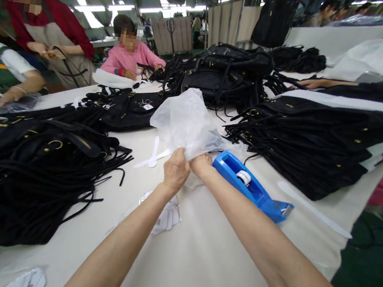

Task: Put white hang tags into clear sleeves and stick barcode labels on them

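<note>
Left hand [177, 170] is closed on the near edge of a white sheet [184, 114], thin and crumpled; the right hand [202, 163] is close beside it, its fingers hidden, so its grip cannot be told. The sheet bulges over the table [206, 244], between piles of black bags [312, 140]; whether it wraps anything does not show. Just beside the right hand, a blue dispenser [260, 196] holds a white roll [243, 177]. Nearer the camera, a clear packet [166, 222] contains white pieces [170, 215].
</note>
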`<state>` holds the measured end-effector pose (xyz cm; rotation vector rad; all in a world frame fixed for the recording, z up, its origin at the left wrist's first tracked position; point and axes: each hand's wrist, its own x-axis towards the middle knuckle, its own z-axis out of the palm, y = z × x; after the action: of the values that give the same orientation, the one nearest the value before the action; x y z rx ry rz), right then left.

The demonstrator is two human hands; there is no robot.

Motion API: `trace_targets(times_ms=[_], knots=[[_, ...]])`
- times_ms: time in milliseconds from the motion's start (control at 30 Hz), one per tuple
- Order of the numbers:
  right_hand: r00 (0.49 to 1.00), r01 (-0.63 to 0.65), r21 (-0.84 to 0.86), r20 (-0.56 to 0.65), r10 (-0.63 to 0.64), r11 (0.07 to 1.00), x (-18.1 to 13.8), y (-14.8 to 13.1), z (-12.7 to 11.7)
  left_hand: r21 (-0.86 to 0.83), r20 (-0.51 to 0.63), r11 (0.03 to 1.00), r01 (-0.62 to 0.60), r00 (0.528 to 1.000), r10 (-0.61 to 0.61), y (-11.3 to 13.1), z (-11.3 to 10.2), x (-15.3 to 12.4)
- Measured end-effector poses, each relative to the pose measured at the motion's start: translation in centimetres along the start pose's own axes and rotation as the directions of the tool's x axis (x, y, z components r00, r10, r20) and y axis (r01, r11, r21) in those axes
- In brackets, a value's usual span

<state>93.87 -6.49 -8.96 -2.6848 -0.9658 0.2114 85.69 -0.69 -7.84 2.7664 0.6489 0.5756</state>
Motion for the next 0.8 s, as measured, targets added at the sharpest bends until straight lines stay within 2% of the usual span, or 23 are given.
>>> trace_targets(times_ms=[133,333,500,800], knots=[[1.0,-0.016,-0.115,-0.012,0.014,0.993,-0.9,-0.2,-0.4,-0.006,0.02,0.999,0.035,0.999,-0.035,-0.2,0.2,0.1],[0.992,0.12,-0.226,0.052,-0.111,0.967,-1.9,-0.4,-1.0,-0.096,0.034,0.989,0.11,0.994,-0.108,-0.5,1.6,0.4],[0.988,0.145,-0.316,0.094,-0.121,0.938,-2.0,-0.2,-1.3,-0.154,0.11,0.963,0.223,0.972,-0.208,-0.2,2.5,1.1],[0.99,0.144,-0.369,0.046,-0.136,0.918,-2.2,0.0,-1.4,-0.261,0.259,0.943,0.207,0.956,-0.138,-0.7,2.3,1.6]])
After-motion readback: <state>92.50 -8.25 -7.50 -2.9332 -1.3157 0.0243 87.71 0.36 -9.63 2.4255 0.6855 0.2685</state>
